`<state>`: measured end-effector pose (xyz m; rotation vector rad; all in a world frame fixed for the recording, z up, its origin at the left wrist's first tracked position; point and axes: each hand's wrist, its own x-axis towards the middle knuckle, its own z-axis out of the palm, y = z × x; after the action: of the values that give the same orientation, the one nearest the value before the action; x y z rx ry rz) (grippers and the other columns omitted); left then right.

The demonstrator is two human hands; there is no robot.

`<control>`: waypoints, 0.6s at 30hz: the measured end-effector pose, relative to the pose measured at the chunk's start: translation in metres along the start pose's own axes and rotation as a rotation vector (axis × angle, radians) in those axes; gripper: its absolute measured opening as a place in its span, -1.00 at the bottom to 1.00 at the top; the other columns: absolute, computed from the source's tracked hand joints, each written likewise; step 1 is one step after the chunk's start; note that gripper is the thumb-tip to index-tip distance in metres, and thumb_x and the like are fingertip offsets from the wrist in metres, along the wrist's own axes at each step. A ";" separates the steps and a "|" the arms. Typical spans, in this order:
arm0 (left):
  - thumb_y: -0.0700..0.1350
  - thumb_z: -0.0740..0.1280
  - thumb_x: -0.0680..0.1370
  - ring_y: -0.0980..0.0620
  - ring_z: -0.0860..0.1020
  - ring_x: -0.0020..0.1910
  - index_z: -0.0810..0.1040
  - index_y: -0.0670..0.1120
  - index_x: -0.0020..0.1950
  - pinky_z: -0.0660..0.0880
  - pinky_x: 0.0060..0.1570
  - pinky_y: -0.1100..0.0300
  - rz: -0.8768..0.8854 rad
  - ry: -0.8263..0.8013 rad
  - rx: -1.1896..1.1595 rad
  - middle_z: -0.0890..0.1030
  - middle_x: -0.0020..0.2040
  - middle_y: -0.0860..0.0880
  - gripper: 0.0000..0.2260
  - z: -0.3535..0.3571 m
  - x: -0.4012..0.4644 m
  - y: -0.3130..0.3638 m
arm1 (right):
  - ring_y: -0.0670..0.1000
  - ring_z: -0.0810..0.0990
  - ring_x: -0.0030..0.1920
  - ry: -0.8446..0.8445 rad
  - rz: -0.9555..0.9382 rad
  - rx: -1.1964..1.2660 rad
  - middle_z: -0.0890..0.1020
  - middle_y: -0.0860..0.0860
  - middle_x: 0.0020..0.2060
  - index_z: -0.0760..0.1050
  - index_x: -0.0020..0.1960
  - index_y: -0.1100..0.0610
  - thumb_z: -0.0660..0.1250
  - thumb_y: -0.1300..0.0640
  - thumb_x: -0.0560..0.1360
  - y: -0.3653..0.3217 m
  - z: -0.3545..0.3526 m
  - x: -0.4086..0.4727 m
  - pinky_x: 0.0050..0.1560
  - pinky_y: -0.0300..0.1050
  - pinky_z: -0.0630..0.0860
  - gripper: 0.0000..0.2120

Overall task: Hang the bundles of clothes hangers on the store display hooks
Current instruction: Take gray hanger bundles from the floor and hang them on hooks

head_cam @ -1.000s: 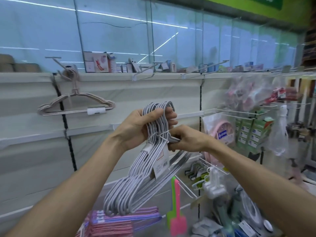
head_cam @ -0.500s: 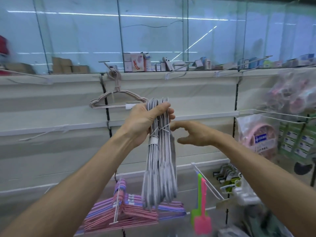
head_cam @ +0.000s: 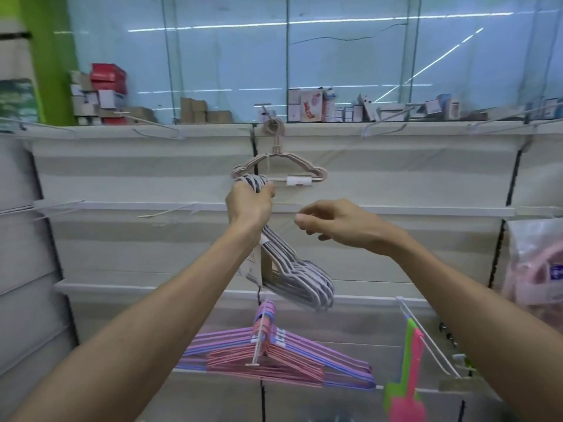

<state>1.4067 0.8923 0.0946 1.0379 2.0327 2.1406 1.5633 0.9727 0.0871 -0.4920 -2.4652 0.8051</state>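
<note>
My left hand [head_cam: 249, 205] grips the hook ends of the grey hanger bundle [head_cam: 297, 277], raised just under the beige hanger bundle [head_cam: 278, 170] on the top display hook [head_cam: 268, 112]. Bundle body hangs below my wrist. Right hand [head_cam: 338, 223] beside it, fingers loosely curled, holding nothing. Pink-purple bundle [head_cam: 274, 357] hangs lower.
</note>
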 end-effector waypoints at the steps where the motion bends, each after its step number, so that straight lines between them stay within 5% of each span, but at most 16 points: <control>1: -0.06 0.39 0.52 -0.17 0.67 -0.13 0.62 -0.31 -0.14 0.61 -0.10 -0.09 0.003 0.039 0.037 0.68 -0.18 -0.20 -0.72 -0.005 0.004 -0.001 | -0.11 0.63 0.08 -0.061 0.009 -0.021 0.66 -0.04 0.12 0.49 0.34 0.10 0.32 -0.35 0.40 -0.006 0.006 0.003 0.18 -0.01 0.58 -0.31; 5: -0.07 0.35 0.57 -0.05 0.44 -0.34 0.43 -0.20 -0.37 0.37 -0.27 0.09 -0.014 0.160 0.141 0.50 -0.36 -0.08 -0.64 -0.020 0.016 -0.002 | -0.01 0.53 0.28 -0.279 0.004 -0.182 0.50 0.03 0.36 0.21 0.54 0.12 0.39 -0.36 0.36 -0.031 0.032 0.016 0.34 -0.01 0.46 -0.07; 8: -0.10 0.31 0.60 -0.09 0.41 -0.28 0.31 -0.12 -0.39 0.27 -0.25 0.13 -0.032 0.199 0.195 0.47 -0.34 -0.07 -0.61 -0.032 0.018 -0.001 | 0.06 0.57 0.17 -0.261 -0.050 -0.393 0.53 0.08 0.28 0.27 0.48 0.17 0.44 -0.09 0.44 -0.045 0.056 0.029 0.21 0.00 0.53 -0.27; 11: -0.15 0.29 0.60 -0.22 0.59 -0.01 0.53 -0.28 -0.14 0.37 -0.20 0.04 -0.028 0.221 0.213 0.62 -0.01 -0.26 -0.79 -0.044 0.023 -0.002 | 0.10 0.54 -0.09 -0.174 -0.066 -0.552 0.56 0.05 -0.07 0.38 0.16 0.14 0.37 0.08 0.44 -0.054 0.082 0.042 -0.14 0.01 0.51 -0.66; 14: -0.20 0.27 0.60 -0.29 0.57 0.11 0.51 -0.41 0.14 0.46 -0.15 -0.03 -0.019 0.209 0.206 0.58 0.14 -0.35 -0.74 -0.058 0.033 -0.005 | 0.16 0.50 -0.11 -0.067 -0.082 -0.733 0.52 0.07 -0.03 0.33 0.16 0.15 0.30 0.18 0.50 -0.065 0.108 0.052 -0.18 0.01 0.36 -0.73; 16: -0.21 0.25 0.61 -0.25 0.58 -0.10 0.49 -0.43 0.16 0.40 -0.28 0.00 -0.012 0.182 0.219 0.57 0.11 -0.35 -0.72 -0.069 0.041 -0.007 | 0.23 0.56 -0.01 0.014 -0.116 -0.790 0.55 0.13 0.06 0.33 0.22 0.19 0.28 0.20 0.53 -0.072 0.123 0.061 -0.18 0.02 0.34 -0.70; 18: -0.24 0.24 0.61 -0.07 0.39 -0.38 0.52 -0.41 0.04 0.27 -0.43 0.13 -0.018 0.179 0.226 0.57 -0.15 -0.30 -0.79 -0.083 0.047 -0.009 | 0.26 0.58 0.04 0.057 -0.144 -0.758 0.57 0.16 0.08 0.34 0.22 0.21 0.25 0.24 0.52 -0.077 0.136 0.072 -0.18 0.02 0.35 -0.72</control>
<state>1.3278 0.8408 0.1128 0.8709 2.4005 2.1023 1.4153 0.8879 0.0643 -0.5666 -2.6505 -0.2312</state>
